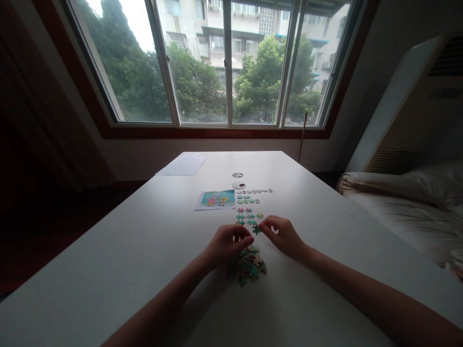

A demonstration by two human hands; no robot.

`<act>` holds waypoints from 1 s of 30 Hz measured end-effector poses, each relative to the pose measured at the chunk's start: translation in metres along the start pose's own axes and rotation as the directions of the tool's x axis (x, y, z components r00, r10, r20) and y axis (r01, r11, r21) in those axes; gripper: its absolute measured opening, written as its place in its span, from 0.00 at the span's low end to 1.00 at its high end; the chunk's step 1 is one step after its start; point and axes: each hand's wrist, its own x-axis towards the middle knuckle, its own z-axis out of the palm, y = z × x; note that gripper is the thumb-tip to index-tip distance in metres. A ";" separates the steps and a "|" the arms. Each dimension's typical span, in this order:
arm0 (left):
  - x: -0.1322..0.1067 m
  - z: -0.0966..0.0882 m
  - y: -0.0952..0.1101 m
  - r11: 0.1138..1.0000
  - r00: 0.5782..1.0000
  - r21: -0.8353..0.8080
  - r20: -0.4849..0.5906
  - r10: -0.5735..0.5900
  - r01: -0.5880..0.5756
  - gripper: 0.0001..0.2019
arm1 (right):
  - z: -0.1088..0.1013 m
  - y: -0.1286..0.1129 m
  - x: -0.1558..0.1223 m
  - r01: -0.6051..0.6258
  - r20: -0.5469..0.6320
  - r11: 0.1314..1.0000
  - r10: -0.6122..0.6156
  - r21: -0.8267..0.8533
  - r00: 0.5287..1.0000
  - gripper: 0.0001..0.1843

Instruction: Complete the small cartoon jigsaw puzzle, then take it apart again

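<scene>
Two hands: your left hand [227,243] and right hand [284,236], fingers curled, meet at the green piece [256,230]; cannot tell which grips it.
Risk: your left wrist may scatter the pile [248,267] at 6 o'clock.

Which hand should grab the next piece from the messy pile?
Probably the left hand: its fingers sit right at the edge of the pile, while the right hand is busy by the green piece.

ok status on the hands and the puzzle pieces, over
Fingertips of left hand and right hand at green piece, grip unclear. Near side of hands, loose pile; just beyond, sorted pieces. Off left, picture card.
</scene>
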 end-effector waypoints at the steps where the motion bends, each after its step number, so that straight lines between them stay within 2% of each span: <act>1: 0.000 0.002 0.001 0.999 1.000 -0.037 0.011 -0.007 0.007 0.11 | 0.001 -0.002 0.000 -0.003 -0.005 1.000 0.003 0.015 1.000 0.14; 8: 0.002 0.010 -0.001 0.984 0.996 -0.157 -0.008 -0.086 0.084 0.11 | 0.003 -0.005 -0.003 -0.011 -0.009 0.998 0.012 0.062 1.000 0.13; 14: 0.002 0.009 -0.003 0.982 0.993 -0.164 -0.058 -0.106 0.095 0.11 | 0.004 -0.002 -0.003 -0.060 0.112 0.987 0.044 0.150 0.993 0.14; 19: 0.003 0.009 -0.005 0.975 0.989 -0.194 -0.078 -0.123 0.106 0.12 | 0.006 0.001 -0.004 -0.090 0.140 0.980 0.065 0.180 0.988 0.14; 22: 0.004 0.009 -0.007 0.953 0.989 -0.282 -0.064 -0.130 0.107 0.13 | 0.007 0.002 -0.005 -0.075 0.130 0.985 0.056 0.152 0.990 0.13; 26: 0.005 0.008 -0.008 0.906 0.979 -0.391 -0.054 -0.197 0.161 0.13 | 0.005 0.003 -0.006 -0.022 0.078 0.995 0.015 0.096 0.997 0.11; 30: 0.005 0.008 -0.008 0.892 0.977 -0.420 -0.047 -0.207 0.169 0.13 | 0.001 0.003 -0.007 0.073 -0.009 0.994 -0.074 -0.083 0.997 0.10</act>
